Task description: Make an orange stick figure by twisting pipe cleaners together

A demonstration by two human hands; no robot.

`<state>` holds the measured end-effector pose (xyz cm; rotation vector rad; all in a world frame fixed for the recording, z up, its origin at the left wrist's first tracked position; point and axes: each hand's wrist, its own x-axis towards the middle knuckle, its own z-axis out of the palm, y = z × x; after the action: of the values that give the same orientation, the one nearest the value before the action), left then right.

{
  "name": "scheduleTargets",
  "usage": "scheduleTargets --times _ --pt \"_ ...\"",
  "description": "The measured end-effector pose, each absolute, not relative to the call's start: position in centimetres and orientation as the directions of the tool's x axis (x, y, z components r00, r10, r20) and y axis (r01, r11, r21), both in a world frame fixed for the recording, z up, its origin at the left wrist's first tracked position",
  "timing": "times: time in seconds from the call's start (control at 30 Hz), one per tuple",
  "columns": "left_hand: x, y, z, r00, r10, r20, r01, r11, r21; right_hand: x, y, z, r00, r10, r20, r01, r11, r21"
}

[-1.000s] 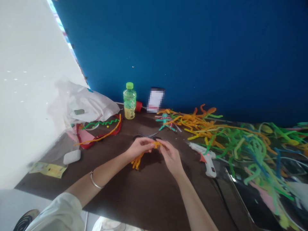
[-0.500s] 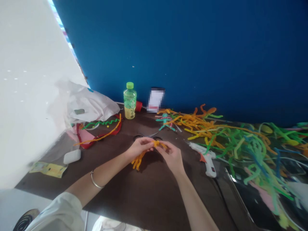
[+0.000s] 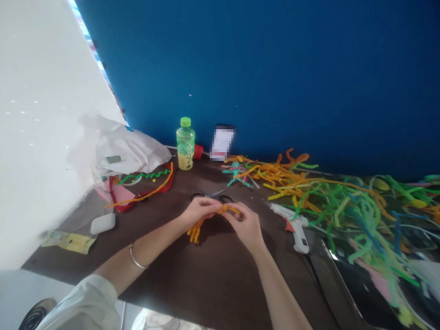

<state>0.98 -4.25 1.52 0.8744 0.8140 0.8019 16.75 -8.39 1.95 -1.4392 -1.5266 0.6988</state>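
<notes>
Orange pipe cleaners (image 3: 195,231), bunched together, hang below the fingers of my left hand (image 3: 200,211), which is closed on them. My right hand (image 3: 245,224) pinches the other end of the same bunch, where the strands bend between both sets of fingertips. Part of the bunch is hidden by the fingers. Just beyond my hands lies a pair of black-handled scissors (image 3: 212,195) with the blades apart. Farther back on the table is a small teal-and-pink pipe cleaner figure (image 3: 236,171).
A white glue gun (image 3: 296,228) with a black cord lies at right, beside a heap of orange and green pipe cleaners (image 3: 347,197). A green-capped bottle (image 3: 185,149) and a phone (image 3: 222,142) stand at the back. A white case (image 3: 103,223) sits left.
My fingertips have shifted slightly over the orange bunch, with the strands near my right fingers turned a little. Everything else on the table stays put.
</notes>
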Motion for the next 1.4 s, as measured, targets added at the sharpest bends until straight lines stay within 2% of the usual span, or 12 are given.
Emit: scheduleTargets --times 0.33,0.53,0.73,0.93,1.07,1.2,1.3,1.4 --pt "0.89 -3.78 0.91 0.499 0.81 -0.307 -0.34 0.509 0.791 17.35 -8.36 1.89 0.035 0.963 0.266 0.509 0.212 -0.834" --pt "0.84 -3.69 0.86 0.47 0.836 -0.283 -0.365 0.476 0.8 16.98 -8.35 1.99 0.125 0.959 0.254 0.35 0.197 -0.916" --pt "1.0 -3.85 1.04 0.436 0.86 -0.266 -0.352 0.435 0.829 16.99 -8.63 2.17 0.043 0.942 0.333 0.499 0.269 -0.824" --pt "1.06 -3.83 0.8 0.464 0.823 -0.327 -0.384 0.52 0.763 17.22 -8.64 1.84 -0.023 0.923 0.383 0.555 0.33 -0.764" --pt "1.01 -3.93 0.87 0.494 0.795 -0.351 -0.391 0.564 0.727 17.34 -8.46 1.93 -0.102 0.857 0.506 0.626 0.45 -0.637" --pt "1.07 -4.11 1.07 0.481 0.811 -0.334 -0.377 0.535 0.756 17.31 -8.46 1.96 -0.206 0.762 0.614 0.752 0.524 -0.399" --pt "1.17 -4.15 1.07 0.455 0.831 -0.32 -0.368 0.503 0.782 17.29 -8.6 2.0 -0.315 0.713 0.627 0.829 0.528 -0.185" --pt "1.2 -4.11 1.03 0.445 0.84 -0.31 -0.361 0.485 0.797 17.27 -8.69 2.08 -0.362 0.698 0.618 0.847 0.523 -0.094"
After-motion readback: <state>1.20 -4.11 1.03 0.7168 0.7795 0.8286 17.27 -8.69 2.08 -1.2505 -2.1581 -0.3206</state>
